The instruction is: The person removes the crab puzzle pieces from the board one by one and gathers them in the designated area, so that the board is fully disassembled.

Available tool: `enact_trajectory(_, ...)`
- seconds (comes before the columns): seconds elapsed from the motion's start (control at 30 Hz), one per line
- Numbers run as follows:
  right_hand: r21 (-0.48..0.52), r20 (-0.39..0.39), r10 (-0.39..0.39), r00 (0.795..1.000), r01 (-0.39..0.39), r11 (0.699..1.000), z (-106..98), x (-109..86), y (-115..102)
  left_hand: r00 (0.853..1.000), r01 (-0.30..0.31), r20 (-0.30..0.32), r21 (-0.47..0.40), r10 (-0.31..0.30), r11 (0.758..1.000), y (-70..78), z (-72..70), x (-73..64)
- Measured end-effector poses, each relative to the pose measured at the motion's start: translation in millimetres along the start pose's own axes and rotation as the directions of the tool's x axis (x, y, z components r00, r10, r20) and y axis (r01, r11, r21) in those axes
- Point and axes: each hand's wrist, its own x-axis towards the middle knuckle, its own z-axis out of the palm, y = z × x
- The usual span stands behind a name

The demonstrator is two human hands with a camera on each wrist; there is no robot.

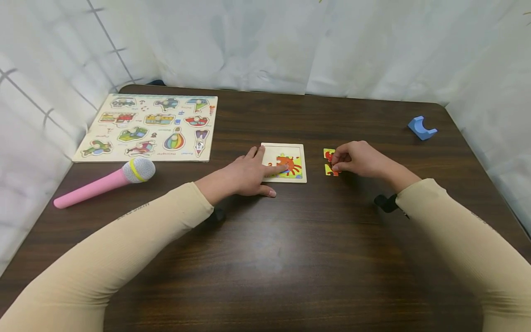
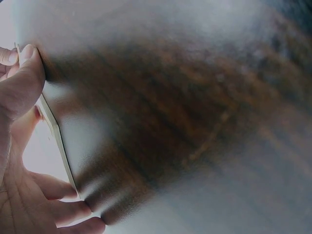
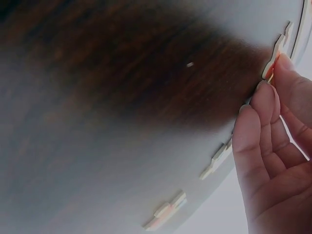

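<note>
A small wooden puzzle board (image 1: 284, 146) with a red crab picture lies on the table. My left hand (image 1: 249, 174) rests on its left side with fingers spread, the index finger reaching over the crab. The left wrist view shows the board's edge (image 2: 61, 141) between the thumb and the lower fingers. To the board's right, my right hand (image 1: 360, 159) pinches a thin puzzle piece (image 3: 274, 57) between thumb and fingertips. A yellow-and-red piece (image 1: 328, 154) and another such piece (image 1: 329, 170) show beside the fingertips. More loose pieces (image 3: 166, 212) lie below the hand in the right wrist view.
A large vehicle peg puzzle (image 1: 143, 127) lies at the back left. In front of it is a pink toy microphone (image 1: 103, 183). A blue curved block (image 1: 421, 129) sits at the back right. White curtains (image 1: 265, 46) hang behind the dark wooden table (image 1: 265, 276).
</note>
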Motion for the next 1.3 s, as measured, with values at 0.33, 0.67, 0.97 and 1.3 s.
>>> enact_trajectory(0.33,0.004,-0.007,-0.005,1.0,0.005,1.0,-0.4,-0.8,-1.2,1.0,0.002,0.003,-0.008,-0.002,1.0,0.3,-0.5,-0.5)
enact_trajectory(0.67,0.003,-0.007,0.004,1.0,-0.003,1.0,-1.5,-0.4,-2.3,1.0,0.004,-0.003,-0.013,-0.004,1.0,0.0,-0.5,-1.0)
enact_trajectory(0.97,-0.005,-0.002,0.014,1.0,-0.014,1.0,-0.5,-0.9,-2.8,1.0,0.003,-0.001,-0.023,-0.003,1.0,0.2,0.2,-1.2)
enact_trajectory(1.3,-0.008,0.007,0.009,1.0,-0.009,1.0,-0.4,-1.6,-2.3,1.0,0.0,0.0,-0.021,0.0,1.0,0.5,0.6,-1.9)
